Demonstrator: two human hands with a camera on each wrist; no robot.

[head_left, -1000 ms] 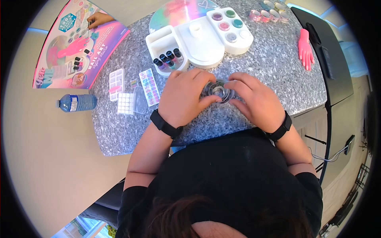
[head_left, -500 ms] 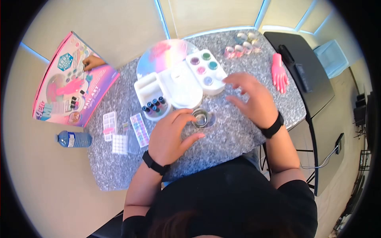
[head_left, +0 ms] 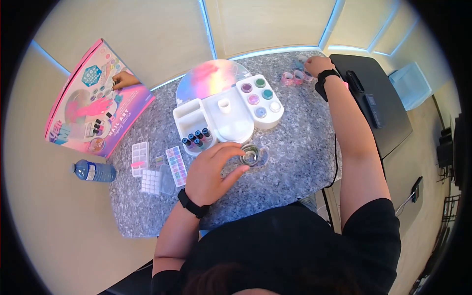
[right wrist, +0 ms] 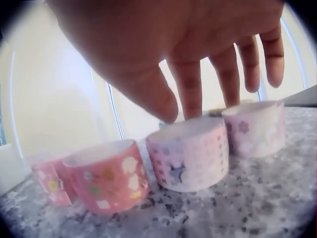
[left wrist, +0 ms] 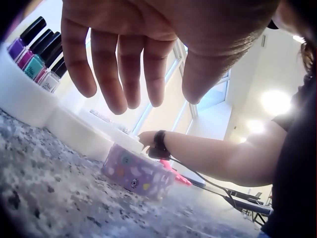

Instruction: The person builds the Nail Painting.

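Note:
My left hand (head_left: pixel 216 169) is held over the tabletop, thumb and fingers apart beside a roll of printed tape (head_left: pixel 250 155). In the left wrist view this lilac roll (left wrist: pixel 136 171) stands on the granite below the fingers, which hold nothing. At the back right, my right hand (head_left: pixel 318 65) reaches over a group of tape rolls (head_left: pixel 298 75). The right wrist view shows its fingers straight, pointing down just behind a pink-lilac roll (right wrist: pixel 188 156). A coral roll (right wrist: pixel 109 178) and a flowered lilac roll (right wrist: pixel 255 129) flank that one.
A white nail station (head_left: pixel 231 123) with nail polish bottles (head_left: pixel 196 137) and glitter pots stands mid-table. On the left are a bead tray (head_left: pixel 140 158), a nail sheet (head_left: pixel 177 165), a water bottle (head_left: pixel 94 171) and a box (head_left: pixel 98 108). A black table (head_left: pixel 373 98) adjoins at right.
Both hands were around the lilac roll; the right hand let go and reached away to the tape rolls at the back right. The left hand stayed beside the roll. The head view tilted up.

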